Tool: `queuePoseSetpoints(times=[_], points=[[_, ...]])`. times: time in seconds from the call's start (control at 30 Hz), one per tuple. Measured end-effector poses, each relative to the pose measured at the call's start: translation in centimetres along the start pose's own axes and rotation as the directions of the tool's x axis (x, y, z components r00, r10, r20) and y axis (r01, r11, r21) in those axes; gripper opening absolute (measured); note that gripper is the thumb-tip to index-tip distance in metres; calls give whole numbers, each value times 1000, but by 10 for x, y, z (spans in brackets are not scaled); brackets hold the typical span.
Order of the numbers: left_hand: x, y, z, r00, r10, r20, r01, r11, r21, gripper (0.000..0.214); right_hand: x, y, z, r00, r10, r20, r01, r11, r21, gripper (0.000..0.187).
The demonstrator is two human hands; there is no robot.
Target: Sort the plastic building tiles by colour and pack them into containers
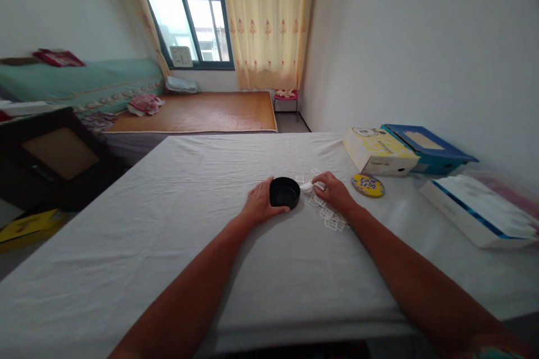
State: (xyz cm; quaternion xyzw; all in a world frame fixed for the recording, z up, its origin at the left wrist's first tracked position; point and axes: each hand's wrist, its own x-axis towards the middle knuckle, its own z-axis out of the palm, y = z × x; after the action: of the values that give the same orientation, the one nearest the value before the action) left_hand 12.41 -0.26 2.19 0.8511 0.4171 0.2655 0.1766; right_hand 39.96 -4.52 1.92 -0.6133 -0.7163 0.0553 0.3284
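Note:
My left hand (260, 202) is curled round the left side of a round, shallow black container (284, 193), thumb along its near edge. The container stands tilted a little, its dark inside facing me. Just right of it, my right hand (331, 189) pinches a small bunch of thin white pieces (309, 185) beside the container's rim. More white openwork pieces (332, 217), flat and frame-like, lie scattered on the cloth below and behind my right hand. A round yellow and purple lid (368, 185) with lettering lies flat to the right of that hand.
A white cloth covers the table (202, 190). At its right side stand a yellow and white box (377, 150), a blue box (429, 146) and an open white box of tissues (475, 210). Beyond the far edge is a bed (210, 111); a dark cabinet (59, 157) stands left.

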Motion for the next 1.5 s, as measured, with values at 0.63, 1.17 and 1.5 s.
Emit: queuePoseSetpoints(times=[0.63,1.17,1.5], points=[[-6,12,1,998,55,44,-53,998,-44,113,32,-75,-12,969,-157,189,108,963,246,41],[-4,10,-1,997,50,59,-50,999,2,109,4,1,-40,802,-144,580,185,983,-11,73],[-3,7,0,995,76,69,-78,997,23,107,11,4,-26,895,-104,435,84,994,64,30]])
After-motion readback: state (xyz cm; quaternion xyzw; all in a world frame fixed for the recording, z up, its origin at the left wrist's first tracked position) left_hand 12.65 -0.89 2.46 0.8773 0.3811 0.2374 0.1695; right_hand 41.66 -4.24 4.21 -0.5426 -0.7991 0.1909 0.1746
